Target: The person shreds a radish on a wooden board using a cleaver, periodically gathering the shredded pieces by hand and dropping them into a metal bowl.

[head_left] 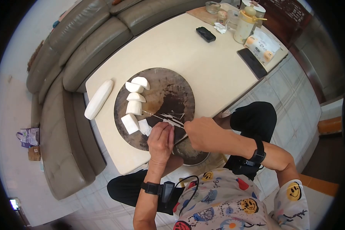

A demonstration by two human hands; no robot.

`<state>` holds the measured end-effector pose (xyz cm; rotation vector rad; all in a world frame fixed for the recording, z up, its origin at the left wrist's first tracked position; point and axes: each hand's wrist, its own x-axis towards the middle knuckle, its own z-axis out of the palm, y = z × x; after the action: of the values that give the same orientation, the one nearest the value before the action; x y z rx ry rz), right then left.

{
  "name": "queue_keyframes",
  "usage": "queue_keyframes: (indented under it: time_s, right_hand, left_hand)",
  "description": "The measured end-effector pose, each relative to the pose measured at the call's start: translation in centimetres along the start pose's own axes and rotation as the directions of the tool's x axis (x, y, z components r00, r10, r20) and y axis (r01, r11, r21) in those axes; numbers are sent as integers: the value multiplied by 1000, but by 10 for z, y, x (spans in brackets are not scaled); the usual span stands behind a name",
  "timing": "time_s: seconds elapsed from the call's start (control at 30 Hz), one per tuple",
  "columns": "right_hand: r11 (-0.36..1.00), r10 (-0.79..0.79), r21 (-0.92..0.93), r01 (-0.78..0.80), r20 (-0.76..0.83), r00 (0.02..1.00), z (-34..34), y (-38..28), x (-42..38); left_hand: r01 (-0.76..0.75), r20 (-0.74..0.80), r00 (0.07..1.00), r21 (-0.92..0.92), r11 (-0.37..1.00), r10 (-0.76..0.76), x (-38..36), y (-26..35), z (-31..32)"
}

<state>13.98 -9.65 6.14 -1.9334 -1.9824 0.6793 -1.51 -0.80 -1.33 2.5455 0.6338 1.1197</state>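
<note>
A round dark cutting board [157,80] lies on the table, its surface worn and wet-looking. My left hand [160,140] is closed, fingertips pressing down on thin white radish strips [173,122] at the board's lower right. My right hand [203,132] makes a fist at the board's right edge. From it a knife [153,114] extends leftward over the board, its blade seen almost edge-on; the handle is hidden in the fist. Several cut chunks of white radish [134,107] form a curved row on the board's left side. A whole peeled white radish [99,99] lies left of the board.
Below the table edge a metal bowl [193,155] shows partly under my right forearm. Toward the far right are a black phone [252,63], a tissue pack [262,46], a yellow-topped jug [244,27] and a small black object [206,34]. A grey sofa [92,46] borders the table.
</note>
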Motion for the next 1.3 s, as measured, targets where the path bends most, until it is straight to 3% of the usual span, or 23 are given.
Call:
queue_keyframes:
  time_s: [0.17,0.33,0.53,0.63,0.87,0.93,1.07,1.3]
  right_hand:
    - [1000,-13,-18,12,-3,1000,5,-3,-4]
    - [997,-78,-7,78,-23,997,11,-9,14]
    - [998,-57,11,59,-109,992,13,3,10]
    - [1000,-21,-2,21,-24,1000,3,-3,-2]
    - [994,-108,0,109,-93,990,8,-1,5]
    - [998,-67,12,67,-13,998,6,-4,15]
    - [997,-60,46,63,-58,996,4,3,12]
    - [1000,-26,12,25,31,999,-3,1,-3]
  left_hand:
    - [-12,11,1000,-3,1000,12,2,0,-1]
    - [41,122,991,52,998,-47,-3,-1,-5]
    - [-14,12,1000,-8,1000,14,0,-1,0]
    - [-8,28,1000,-16,1000,8,1,0,-2]
    - [-1,60,998,12,1000,0,1,1,-4]
    - [-1,76,997,4,1000,0,1,1,-5]
    - [-15,31,999,-31,999,16,1,-1,-1]
    - [1,33,999,-32,999,0,0,-1,-1]
